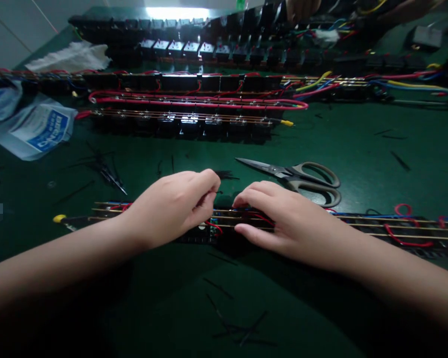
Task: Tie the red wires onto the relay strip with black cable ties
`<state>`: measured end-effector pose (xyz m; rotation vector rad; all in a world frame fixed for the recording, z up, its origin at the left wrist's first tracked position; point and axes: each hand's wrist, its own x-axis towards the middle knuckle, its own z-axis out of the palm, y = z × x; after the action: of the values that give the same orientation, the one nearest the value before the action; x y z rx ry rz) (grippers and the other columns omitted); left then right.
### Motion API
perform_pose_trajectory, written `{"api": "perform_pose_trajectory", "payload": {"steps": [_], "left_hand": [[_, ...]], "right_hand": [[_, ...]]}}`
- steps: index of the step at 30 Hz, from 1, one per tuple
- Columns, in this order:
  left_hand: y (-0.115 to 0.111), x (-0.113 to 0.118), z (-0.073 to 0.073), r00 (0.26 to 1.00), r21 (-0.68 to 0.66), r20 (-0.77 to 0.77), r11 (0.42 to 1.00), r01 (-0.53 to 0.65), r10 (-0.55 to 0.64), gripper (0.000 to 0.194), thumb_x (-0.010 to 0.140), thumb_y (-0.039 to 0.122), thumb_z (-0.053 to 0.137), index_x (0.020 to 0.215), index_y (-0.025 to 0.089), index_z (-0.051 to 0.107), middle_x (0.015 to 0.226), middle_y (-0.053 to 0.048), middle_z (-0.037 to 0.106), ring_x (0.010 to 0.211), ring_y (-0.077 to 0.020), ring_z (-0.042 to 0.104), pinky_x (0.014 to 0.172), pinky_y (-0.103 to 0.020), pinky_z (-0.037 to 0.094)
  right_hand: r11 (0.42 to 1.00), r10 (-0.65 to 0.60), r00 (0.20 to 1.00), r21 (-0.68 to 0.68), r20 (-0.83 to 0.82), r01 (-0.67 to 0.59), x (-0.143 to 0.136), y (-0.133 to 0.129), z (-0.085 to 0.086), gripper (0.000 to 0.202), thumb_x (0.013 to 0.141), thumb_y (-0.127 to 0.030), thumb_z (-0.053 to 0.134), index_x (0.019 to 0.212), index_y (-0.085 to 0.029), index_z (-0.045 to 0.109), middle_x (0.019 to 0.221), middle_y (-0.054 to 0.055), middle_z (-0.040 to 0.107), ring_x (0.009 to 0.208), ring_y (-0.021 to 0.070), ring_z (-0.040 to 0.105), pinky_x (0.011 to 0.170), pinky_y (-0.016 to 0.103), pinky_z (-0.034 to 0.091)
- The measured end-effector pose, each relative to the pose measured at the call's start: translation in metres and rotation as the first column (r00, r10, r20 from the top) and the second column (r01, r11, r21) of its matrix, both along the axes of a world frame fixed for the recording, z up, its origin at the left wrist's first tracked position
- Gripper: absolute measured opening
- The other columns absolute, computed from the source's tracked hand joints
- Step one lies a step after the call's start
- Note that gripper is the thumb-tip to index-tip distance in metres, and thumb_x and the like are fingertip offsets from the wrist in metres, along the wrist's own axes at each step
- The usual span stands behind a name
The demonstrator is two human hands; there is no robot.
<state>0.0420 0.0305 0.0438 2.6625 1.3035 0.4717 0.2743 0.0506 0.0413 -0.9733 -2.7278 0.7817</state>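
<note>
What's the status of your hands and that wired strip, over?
Left hand closed over the wired strip, contents unclear. Right hand open, curved above it. Strip lies across green table. Scissors just beyond right hand, dark strands by left.

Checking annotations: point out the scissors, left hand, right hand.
Scissors [282, 172], head view: blade base near pivot.
Left hand [177, 203], head view: back of hand.
Right hand [285, 206], head view: back of hand.

The green tabletop [358, 146] carries a wired strip [224, 219] across its nearer part, with scissors [286, 174] just beyond. Farther back lie other wired strips [197, 105], plastic bags [41, 127] at left and a white cloth [69, 57]. Black scraps [242, 330] lie scattered.
</note>
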Motion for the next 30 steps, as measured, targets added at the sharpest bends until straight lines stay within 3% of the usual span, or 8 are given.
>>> {"api": "perform_pose_trajectory", "payload": {"steps": [5, 10, 17, 21, 26, 30], "left_hand": [[0.0059, -0.0015, -0.0073, 0.996, -0.059, 0.05, 0.995, 0.076, -0.073, 0.009, 0.094, 0.018, 0.046, 0.091, 0.018, 0.054, 0.084, -0.002, 0.062, 0.078, -0.0146, 0.057, 0.07, -0.026, 0.043], [0.0063, -0.0038, -0.0039, 0.988, -0.057, 0.052, 0.987, 0.15, -0.147, 0.007, 0.094, 0.018, 0.05, 0.09, 0.017, 0.056, 0.086, -0.002, 0.062, 0.083, -0.0153, 0.056, 0.076, -0.027, 0.043], [0.0027, -0.0001, -0.0024, 0.985, 0.027, -0.001, 0.984, 0.174, -0.174, 0.02, 0.098, 0.024, 0.044, 0.092, 0.019, 0.061, 0.086, -0.005, 0.063, 0.082, -0.0179, 0.055, 0.077, -0.032, 0.045], [0.0021, 0.0011, -0.0026, 0.98, -0.003, -0.018, 0.98, 0.201, -0.201, 0.023, 0.1, 0.027, 0.042, 0.093, 0.02, 0.064, 0.085, -0.005, 0.063, 0.081, -0.0178, 0.056, 0.077, -0.032, 0.046], [0.0056, -0.0007, -0.0021, 0.981, -0.056, 0.046, 0.98, 0.189, -0.187, 0.019, 0.098, 0.027, 0.047, 0.093, 0.02, 0.064, 0.084, -0.004, 0.064, 0.082, -0.0173, 0.058, 0.076, -0.03, 0.047], [0.0089, -0.0026, 0.0013, 0.984, -0.248, 0.172, 0.965, 0.081, -0.039, 0.014, 0.093, 0.027, 0.053, 0.093, 0.022, 0.067, 0.085, -0.001, 0.067, 0.079, -0.0143, 0.061, 0.071, -0.025, 0.049]], "right_hand": [[0.998, -0.048, 0.983, -0.058, -0.179, 0.038, -0.0021, 0.0011, 0.001, 0.012, 0.088, -0.019, 0.06, 0.099, -0.019, 0.064, 0.098, 0.005, 0.07, 0.088, 0.0189, 0.065, 0.076, 0.03, 0.05], [0.998, -0.037, 0.98, -0.056, -0.194, 0.026, -0.0008, 0.0012, -0.0036, 0.011, 0.089, -0.02, 0.059, 0.099, -0.019, 0.064, 0.096, 0.005, 0.07, 0.086, 0.0178, 0.064, 0.074, 0.029, 0.049], [0.999, -0.025, 0.983, -0.034, -0.18, 0.019, -0.0016, 0.0012, -0.0045, 0.01, 0.091, -0.024, 0.058, 0.098, -0.02, 0.065, 0.095, 0.005, 0.067, 0.086, 0.0187, 0.062, 0.07, 0.029, 0.046], [0.999, -0.016, 0.982, -0.04, -0.19, 0.009, -0.0018, 0.0012, -0.0027, 0.016, 0.092, -0.018, 0.05, 0.096, -0.02, 0.066, 0.092, 0.005, 0.066, 0.081, 0.0168, 0.061, 0.068, 0.028, 0.046], [0.999, -0.027, 0.978, -0.049, -0.205, 0.017, -0.0017, 0.0017, -0.0016, 0.015, 0.091, -0.017, 0.052, 0.093, -0.02, 0.067, 0.092, 0.004, 0.066, 0.08, 0.0161, 0.061, 0.069, 0.028, 0.047], [0.988, -0.138, 0.949, -0.106, -0.284, 0.112, -0.0004, 0.0038, 0.0007, 0.008, 0.091, -0.022, 0.057, 0.089, -0.019, 0.064, 0.085, 0.002, 0.067, 0.076, 0.0154, 0.061, 0.066, 0.028, 0.048]]}}
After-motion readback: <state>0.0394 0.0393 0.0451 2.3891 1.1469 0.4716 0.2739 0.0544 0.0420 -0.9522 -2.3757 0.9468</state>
